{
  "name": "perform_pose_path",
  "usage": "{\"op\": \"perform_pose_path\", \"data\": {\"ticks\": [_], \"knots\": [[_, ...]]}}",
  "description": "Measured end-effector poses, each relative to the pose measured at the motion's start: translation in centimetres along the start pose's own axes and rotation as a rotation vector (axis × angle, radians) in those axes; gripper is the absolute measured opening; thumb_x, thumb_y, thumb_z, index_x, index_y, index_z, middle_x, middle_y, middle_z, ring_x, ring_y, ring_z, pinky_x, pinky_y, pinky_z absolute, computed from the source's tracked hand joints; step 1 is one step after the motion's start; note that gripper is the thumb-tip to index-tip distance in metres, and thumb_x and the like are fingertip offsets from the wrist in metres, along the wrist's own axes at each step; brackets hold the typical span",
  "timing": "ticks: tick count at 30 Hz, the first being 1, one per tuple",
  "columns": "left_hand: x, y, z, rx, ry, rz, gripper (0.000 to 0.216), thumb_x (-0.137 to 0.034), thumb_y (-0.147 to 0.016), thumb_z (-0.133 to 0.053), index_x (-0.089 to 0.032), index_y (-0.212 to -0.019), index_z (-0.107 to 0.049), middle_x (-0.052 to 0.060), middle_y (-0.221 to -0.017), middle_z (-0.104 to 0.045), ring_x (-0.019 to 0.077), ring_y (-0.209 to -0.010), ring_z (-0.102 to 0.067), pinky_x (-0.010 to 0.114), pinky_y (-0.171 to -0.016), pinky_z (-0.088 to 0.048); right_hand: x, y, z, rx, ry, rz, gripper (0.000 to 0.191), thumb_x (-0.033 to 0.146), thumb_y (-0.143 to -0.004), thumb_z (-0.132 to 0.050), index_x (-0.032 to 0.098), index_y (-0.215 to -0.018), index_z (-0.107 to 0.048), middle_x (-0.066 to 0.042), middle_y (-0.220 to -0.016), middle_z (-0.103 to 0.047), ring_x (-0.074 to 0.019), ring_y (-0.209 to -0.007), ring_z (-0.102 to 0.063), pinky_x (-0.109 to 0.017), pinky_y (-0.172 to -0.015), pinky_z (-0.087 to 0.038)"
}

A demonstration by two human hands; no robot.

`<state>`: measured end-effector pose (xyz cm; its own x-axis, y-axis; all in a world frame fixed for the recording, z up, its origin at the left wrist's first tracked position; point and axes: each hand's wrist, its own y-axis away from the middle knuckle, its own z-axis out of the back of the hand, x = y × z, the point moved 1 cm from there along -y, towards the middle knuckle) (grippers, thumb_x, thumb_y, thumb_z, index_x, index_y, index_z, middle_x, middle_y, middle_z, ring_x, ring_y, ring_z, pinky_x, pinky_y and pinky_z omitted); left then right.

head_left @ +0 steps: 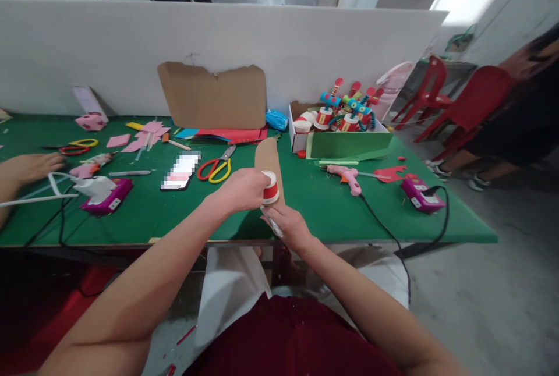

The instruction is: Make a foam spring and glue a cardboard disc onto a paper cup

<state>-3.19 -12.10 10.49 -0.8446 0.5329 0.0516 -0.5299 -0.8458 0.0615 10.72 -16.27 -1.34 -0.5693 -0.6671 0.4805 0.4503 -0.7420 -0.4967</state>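
Note:
My left hand (246, 188) is closed on the side of a small paper cup (271, 192) with a red band and white ends. The cup is over a long strip of brown cardboard (268, 156) lying on the table. Just below the cup, my right hand (292, 227) is closed around a slim whitish pen-like thing (273, 223), whose exact kind I cannot make out. Its tip is close to the cup's lower edge. Scissors (218, 167) with red and yellow handles lie left of the cardboard strip.
A box (349, 144) of cup figures stands at the back right. A pink glue gun (348, 177) and purple power strip (423, 194) lie right, with cables. A phone (181, 170) and paper scraps (146, 136) lie left. Another person's hand (41, 167) rests far left.

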Motion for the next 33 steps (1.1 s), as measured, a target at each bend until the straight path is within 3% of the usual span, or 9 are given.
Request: {"op": "perform_pose_path", "data": {"ticks": [18,24,33], "knots": [[-0.1,0.0,0.2,0.031,-0.033,-0.020,0.018,-0.019,-0.072,-0.052,-0.016,-0.080,-0.068,0.011,-0.084,-0.068,0.0247,-0.081,-0.063,0.030,-0.067,-0.042,-0.1,-1.0,-1.0,0.101,0.199,0.015,0.026,0.028,-0.096,-0.042,0.019,-0.105,-0.065,-0.011,-0.088,-0.068,-0.0201,-0.082,-0.063,-0.027,-0.069,-0.049],[-0.1,0.0,0.1,0.029,-0.027,-0.021,0.018,-0.018,-0.073,-0.050,-0.016,-0.080,-0.067,0.011,-0.083,-0.068,0.0248,-0.081,-0.063,0.030,-0.068,-0.043,0.5,-1.3,-0.8,0.148,0.259,-0.002,0.024,0.027,-0.096,-0.043,0.017,-0.097,-0.064,-0.011,-0.084,-0.066,-0.0181,-0.074,-0.061,-0.025,-0.061,-0.045],[-0.1,0.1,0.2,0.015,-0.026,-0.038,0.018,-0.020,-0.075,-0.049,-0.016,-0.080,-0.066,0.012,-0.083,-0.067,0.0238,-0.077,-0.063,0.030,-0.062,-0.040,0.5,-1.0,0.0,0.205,0.375,0.033,0.025,0.026,-0.097,-0.041,0.015,-0.105,-0.061,-0.009,-0.089,-0.067,-0.0165,-0.080,-0.062,-0.024,-0.065,-0.045]]}}
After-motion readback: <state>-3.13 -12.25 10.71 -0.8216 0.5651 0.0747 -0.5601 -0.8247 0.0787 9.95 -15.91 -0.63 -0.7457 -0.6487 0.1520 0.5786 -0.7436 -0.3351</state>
